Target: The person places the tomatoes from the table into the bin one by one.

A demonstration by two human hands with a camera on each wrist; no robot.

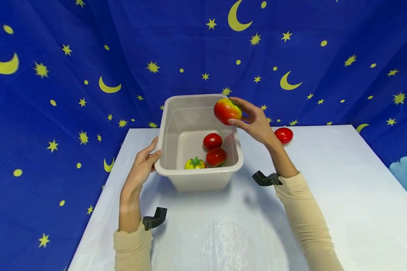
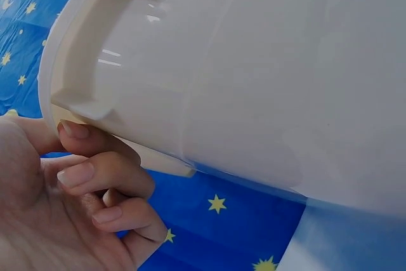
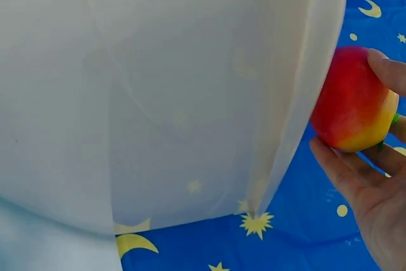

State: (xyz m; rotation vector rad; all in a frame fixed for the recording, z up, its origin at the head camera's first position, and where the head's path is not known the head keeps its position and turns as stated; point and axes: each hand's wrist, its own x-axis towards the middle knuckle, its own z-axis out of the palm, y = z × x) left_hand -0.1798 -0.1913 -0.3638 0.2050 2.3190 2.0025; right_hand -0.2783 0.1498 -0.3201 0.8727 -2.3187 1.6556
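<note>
The white table (image 1: 325, 195) bears a tub (image 1: 203, 180) and a tomato (image 1: 283, 135).

A staged recording set, this, not a lived-in room: blue cloth (image 1: 54, 113) printed with yellow moons and stars hangs all round as a backdrop, creased and draped, and it closes off everything behind. In front, a table (image 1: 325, 188) under a pale shiny sheet. On it, a plain tub (image 1: 196, 177) holding toy fruit (image 1: 212, 141). Props on a stage.
</note>
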